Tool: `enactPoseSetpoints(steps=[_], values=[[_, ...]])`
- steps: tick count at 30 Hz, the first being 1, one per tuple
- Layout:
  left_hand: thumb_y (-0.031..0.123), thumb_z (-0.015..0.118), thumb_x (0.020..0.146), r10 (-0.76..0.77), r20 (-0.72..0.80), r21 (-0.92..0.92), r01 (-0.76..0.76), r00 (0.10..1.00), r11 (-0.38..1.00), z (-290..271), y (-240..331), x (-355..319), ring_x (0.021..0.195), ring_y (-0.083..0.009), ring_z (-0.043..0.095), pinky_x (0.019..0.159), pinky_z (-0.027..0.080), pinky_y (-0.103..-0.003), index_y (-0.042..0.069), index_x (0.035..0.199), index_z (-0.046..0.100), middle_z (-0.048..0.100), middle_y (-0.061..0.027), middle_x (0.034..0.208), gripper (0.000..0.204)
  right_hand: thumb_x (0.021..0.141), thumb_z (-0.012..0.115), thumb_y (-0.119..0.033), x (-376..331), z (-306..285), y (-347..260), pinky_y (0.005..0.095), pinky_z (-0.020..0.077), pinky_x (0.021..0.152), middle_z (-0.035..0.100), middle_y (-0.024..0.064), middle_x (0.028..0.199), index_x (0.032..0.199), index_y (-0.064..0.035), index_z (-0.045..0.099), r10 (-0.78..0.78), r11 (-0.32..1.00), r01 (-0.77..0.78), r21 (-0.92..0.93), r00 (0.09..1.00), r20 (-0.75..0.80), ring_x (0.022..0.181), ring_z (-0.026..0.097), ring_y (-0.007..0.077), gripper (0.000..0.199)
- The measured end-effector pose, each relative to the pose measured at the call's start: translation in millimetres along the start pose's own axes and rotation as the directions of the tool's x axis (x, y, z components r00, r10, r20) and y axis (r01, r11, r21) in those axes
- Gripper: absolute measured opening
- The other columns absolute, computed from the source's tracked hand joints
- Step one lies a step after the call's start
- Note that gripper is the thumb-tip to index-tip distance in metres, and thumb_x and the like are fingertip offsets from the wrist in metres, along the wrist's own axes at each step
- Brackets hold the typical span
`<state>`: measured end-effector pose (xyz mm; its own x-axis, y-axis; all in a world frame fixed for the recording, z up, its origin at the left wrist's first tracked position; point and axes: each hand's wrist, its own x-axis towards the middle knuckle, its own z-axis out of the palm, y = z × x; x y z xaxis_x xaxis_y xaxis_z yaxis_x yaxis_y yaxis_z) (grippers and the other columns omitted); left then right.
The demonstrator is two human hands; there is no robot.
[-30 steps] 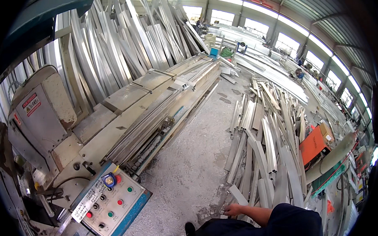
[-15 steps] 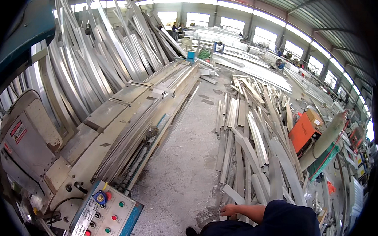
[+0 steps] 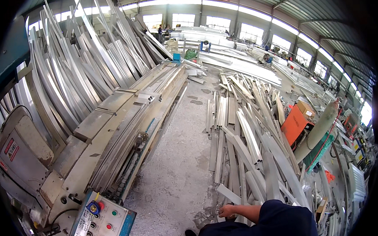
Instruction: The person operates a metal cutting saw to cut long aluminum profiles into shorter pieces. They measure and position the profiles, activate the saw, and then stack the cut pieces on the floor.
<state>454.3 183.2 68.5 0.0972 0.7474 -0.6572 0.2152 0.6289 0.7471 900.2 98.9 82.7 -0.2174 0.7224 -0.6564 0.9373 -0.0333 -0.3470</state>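
Note:
My right hand (image 3: 227, 211) is held low at the bottom of the view, in front of my body, with its forearm bare below a dark blue sleeve (image 3: 282, 219). Its fingers look curled in, and whatever they may hold is hidden. Nearest to it are the ends of silvery metal profiles (image 3: 228, 194) lying on the floor. No part of my left hand shows. At the lower left stands a control panel (image 3: 102, 231) with red and green buttons, black knobs and a blue round tape measure (image 3: 93, 207) on its top edge, apart from my hand.
A long machine bed (image 3: 109, 121) carrying metal strips runs along the left. Behind it, tall profiles (image 3: 69, 77) lean together. Bare concrete floor (image 3: 174, 161) lies between bed and profile pile. On the right are an orange box (image 3: 296, 125) and a gas cylinder (image 3: 318, 133).
The whole scene has shifted left in the view, as my head turned slightly right. My right hand stays at nearly the same place with its fingers curled.

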Motion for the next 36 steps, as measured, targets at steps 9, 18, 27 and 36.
enactPoseSetpoints(steps=[9, 18, 27, 36], values=[[0.048, 0.058, 0.090, 0.020, 0.022, 0.065, -0.022, 1.000, 0.998, 5.6, 13.1, 1.6, 0.106, -0.0285, 0.063, 0.095, 0.049, -0.039, 0.002, 0.120, 0.063, 0.066, -0.0132, 0.120, 0.055, 0.085, 0.056, -0.048, -9.9, -1.9, -0.4, 0.0422, 0.0508, 0.081, 0.068, 0.0154, 0.100, 0.104, -0.0108, 0.067, 0.067, 0.997, -0.067, 0.041, 0.998, -0.004, 0.096, 0.065, 0.0338, 0.043], [0.050, 0.057, 0.090, 0.023, 0.038, 0.088, -0.026, 0.999, 0.996, 7.0, 15.7, 4.1, 0.107, -0.0285, 0.063, 0.095, 0.048, -0.039, 0.002, 0.121, 0.063, 0.065, -0.0135, 0.120, 0.057, 0.082, 0.056, -0.051, -35.2, 14.6, 12.1, 0.0426, 0.0519, 0.079, 0.070, 0.0158, 0.097, 0.107, -0.0112, 0.068, -0.023, 1.000, 0.023, 0.005, 0.999, -0.026, 0.091, 0.066, 0.0362, 0.049], [0.051, 0.055, 0.091, 0.008, 0.013, 0.080, -0.009, 1.000, 0.997, -4.4, -0.6, -2.8, 0.108, -0.0284, 0.062, 0.096, 0.048, -0.039, 0.002, 0.121, 0.063, 0.065, -0.0137, 0.121, 0.058, 0.082, 0.058, -0.047, -28.0, -25.9, -2.4, 0.0416, 0.0531, 0.078, 0.071, 0.0129, 0.098, 0.107, -0.0170, 0.069, 0.188, 0.976, -0.192, 0.105, 0.981, 0.048, 0.089, 0.067, 0.0325, 0.041], [0.053, 0.054, 0.091, -0.014, -0.024, 0.082, 0.016, 1.000, 0.997, -7.0, -8.4, -14.4, 0.109, -0.0283, 0.062, 0.096, 0.047, -0.039, 0.002, 0.122, 0.062, 0.065, -0.0139, 0.122, 0.060, 0.083, 0.056, -0.048, -2.8, -3.5, 17.4, 0.0455, 0.0502, 0.079, 0.067, 0.0170, 0.093, 0.096, -0.0086, 0.065, -0.026, 0.990, 0.017, 0.140, 0.998, 0.062, 0.090, 0.064, 0.0374, 0.042]])
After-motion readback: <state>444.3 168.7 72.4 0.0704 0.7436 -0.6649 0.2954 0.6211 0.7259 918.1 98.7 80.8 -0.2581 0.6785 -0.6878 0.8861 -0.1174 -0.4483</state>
